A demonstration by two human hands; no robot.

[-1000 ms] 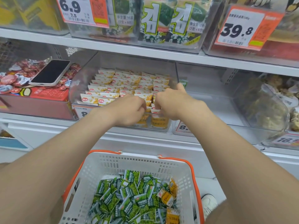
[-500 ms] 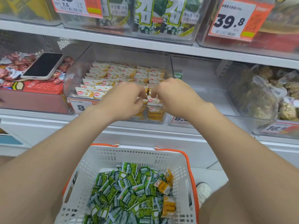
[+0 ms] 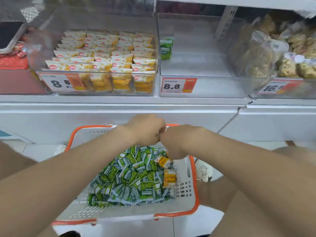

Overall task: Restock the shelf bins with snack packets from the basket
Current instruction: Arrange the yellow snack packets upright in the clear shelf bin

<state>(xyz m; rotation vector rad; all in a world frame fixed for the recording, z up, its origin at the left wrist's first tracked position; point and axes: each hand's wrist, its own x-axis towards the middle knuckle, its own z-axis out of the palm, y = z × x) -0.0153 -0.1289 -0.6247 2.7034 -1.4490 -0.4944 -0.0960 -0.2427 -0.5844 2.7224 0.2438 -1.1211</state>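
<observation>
**A:** What's the step in hand, and how should it be done?

**B:** Picking from the white slotted plastic basket with an orange rim (image 3: 187, 185), I'd judge. The left hand (image 3: 145, 129) and right hand (image 3: 176, 142) hang knuckle to knuckle over its far end. Their backs are up and the fingers are curled under and blurred, so I cannot tell whether either has hold of anything. The right hand's fingertips are just beside a small yellow foil packet (image 3: 162, 161). It would be best to gather one colour at a time, all facing one way, so they stand in rows.

**A:** What's in what?

**B:** The basket holds a heap of small green foil packets (image 3: 130, 175), with a couple of yellow ones at its right side. On the shelf, the left clear plastic bin (image 3: 38, 50) is packed with neat rows of yellow-and-white packets (image 3: 106, 53). The middle clear plastic bin (image 3: 205, 65) is nearly bare, with one lone green packet (image 3: 165, 47) standing at its back left corner. I'd say the green heap belongs there and the yellow strays go in the left bin.

**A:** And further right?

**B:** A third clear bin (image 3: 307, 89) holds brownish bagged snacks (image 3: 256, 57).
</observation>
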